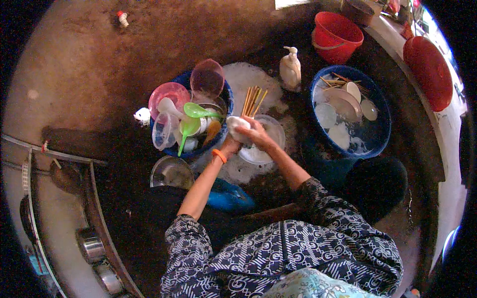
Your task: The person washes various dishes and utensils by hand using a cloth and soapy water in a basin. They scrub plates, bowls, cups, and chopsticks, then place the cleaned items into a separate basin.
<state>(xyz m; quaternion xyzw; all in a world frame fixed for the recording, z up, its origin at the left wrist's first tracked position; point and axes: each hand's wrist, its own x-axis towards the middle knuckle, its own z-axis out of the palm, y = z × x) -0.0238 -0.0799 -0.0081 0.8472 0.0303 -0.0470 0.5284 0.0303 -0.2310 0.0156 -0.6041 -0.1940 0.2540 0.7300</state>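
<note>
My left hand, with an orange band at the wrist, is closed at the lower part of a bundle of chopsticks. Their tips point away from me. Pressed against it, my right hand closes over a white, foamy wad, perhaps a cloth or sponge. The fingers partly hide each other and the chopsticks' lower ends. Just below and behind the hands sits a whitish plastic basin on the wet, sudsy floor.
At left, a blue tub is piled with bowls, a pink strainer and green ladles. Another blue tub at right holds water, bowls and chopsticks. Beyond stand a white bottle and red bucket. A metal bowl lies near left.
</note>
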